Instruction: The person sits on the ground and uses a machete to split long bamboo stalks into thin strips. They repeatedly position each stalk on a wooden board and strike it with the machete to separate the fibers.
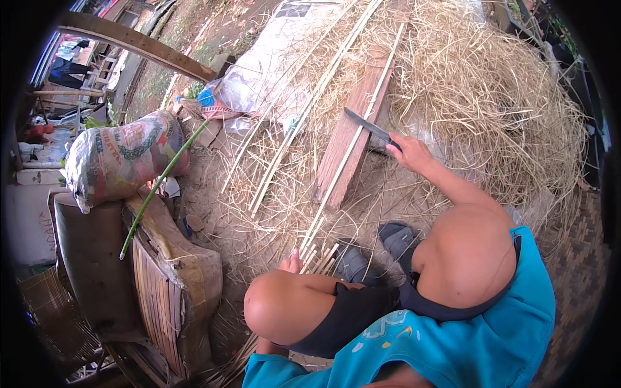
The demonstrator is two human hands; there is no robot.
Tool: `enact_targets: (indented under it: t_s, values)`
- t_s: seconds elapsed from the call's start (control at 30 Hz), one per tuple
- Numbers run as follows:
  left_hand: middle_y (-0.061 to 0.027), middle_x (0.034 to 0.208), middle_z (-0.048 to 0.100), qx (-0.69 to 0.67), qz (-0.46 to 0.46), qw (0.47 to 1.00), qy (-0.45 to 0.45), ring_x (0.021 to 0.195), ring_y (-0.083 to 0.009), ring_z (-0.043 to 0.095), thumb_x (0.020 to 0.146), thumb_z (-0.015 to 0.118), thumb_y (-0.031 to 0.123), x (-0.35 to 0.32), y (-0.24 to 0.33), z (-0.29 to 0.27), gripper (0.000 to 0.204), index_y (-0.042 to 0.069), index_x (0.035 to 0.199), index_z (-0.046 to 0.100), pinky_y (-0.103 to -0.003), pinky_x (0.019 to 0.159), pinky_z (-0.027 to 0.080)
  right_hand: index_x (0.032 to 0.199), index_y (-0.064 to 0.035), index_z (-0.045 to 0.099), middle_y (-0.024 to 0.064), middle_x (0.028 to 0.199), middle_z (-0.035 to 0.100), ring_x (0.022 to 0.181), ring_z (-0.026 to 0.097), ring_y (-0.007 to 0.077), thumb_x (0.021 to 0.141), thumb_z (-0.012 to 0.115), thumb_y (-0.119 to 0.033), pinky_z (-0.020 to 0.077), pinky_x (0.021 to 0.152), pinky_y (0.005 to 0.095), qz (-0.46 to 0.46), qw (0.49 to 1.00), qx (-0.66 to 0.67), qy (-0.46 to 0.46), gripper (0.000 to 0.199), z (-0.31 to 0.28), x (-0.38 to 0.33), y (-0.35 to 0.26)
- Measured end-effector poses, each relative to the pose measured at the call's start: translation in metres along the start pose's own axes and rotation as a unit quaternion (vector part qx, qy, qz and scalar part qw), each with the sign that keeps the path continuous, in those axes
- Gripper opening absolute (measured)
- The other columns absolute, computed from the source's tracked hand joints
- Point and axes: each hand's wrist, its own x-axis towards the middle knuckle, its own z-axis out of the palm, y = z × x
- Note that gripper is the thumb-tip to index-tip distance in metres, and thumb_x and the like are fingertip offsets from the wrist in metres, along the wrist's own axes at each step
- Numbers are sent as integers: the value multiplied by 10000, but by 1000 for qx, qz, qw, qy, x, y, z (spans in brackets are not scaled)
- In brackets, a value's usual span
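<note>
My right hand (411, 154) is closed round the dark handle of a knife (370, 126). Its long blade points to the upper left and lies across a thin, pale bamboo strip (344, 163). That strip runs lengthwise over a brown wooden plank (336, 145) on the ground. Beside my left knee, my left hand (292, 262) grips the near end of the strip; my knee hides part of the hand. More cut strips (317, 260) lie bunched next to it, close to my sandals (359, 262).
Pale shavings (479, 90) are heaped on the right and far side. Several long strips (291, 139) lie left of the plank. Farther left, a stuffed sack (129, 155) rests above an old, worn seat (194, 258), with a green stalk (165, 173) leaning there.
</note>
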Motion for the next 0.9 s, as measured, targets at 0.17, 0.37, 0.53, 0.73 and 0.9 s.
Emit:
enact_targets:
  t_s: [0.17, 0.37, 0.53, 0.73, 0.9]
  values:
    - [-65, 606, 583, -56, 136, 989, 28, 588, -167, 542, 1080, 446, 427, 47, 102, 18, 577, 8, 737, 645, -359, 615, 459, 1364, -168, 555, 210, 923, 682, 769, 698, 395, 1023, 518, -486, 575, 701, 524, -57, 998, -40, -7, 468, 11, -18, -51]
    - [-101, 631, 611, 21, 149, 989, 16, 607, -193, 577, 1067, 485, 423, 31, 75, 2, 538, 0, 789, 668, -359, 625, 476, 1300, -108, 569, 212, 878, 690, 791, 708, 395, 1045, 500, -444, 575, 663, 518, 83, 995, -40, 39, 428, -34, 12, 12]
    - [-211, 686, 640, 100, 192, 963, 159, 636, -399, 630, 1055, 511, 365, 39, 114, 21, 446, 5, 846, 670, -467, 614, 482, 1312, -168, 582, 221, 870, 677, 809, 711, 403, 1025, 511, -479, 578, 710, 510, -201, 962, -26, -185, 428, 36, -74, -127]
    - [-225, 756, 664, 148, 78, 981, 100, 707, -450, 654, 1032, 501, 411, -4, -5, 3, 410, 50, 1016, 693, -513, 638, 491, 1286, -126, 579, 139, 776, 677, 728, 707, 310, 1068, 449, -439, 580, 671, 480, 169, 984, -47, -5, 403, -56, 44, 22]
    - [-273, 710, 640, 140, 215, 958, 130, 731, -504, 642, 1040, 432, 424, 20, 74, 29, 423, 32, 980, 580, -594, 677, 477, 1337, -114, 557, 186, 784, 701, 739, 700, 398, 1061, 457, -429, 567, 699, 532, 65, 997, 20, -21, 431, -5, 0, -11]
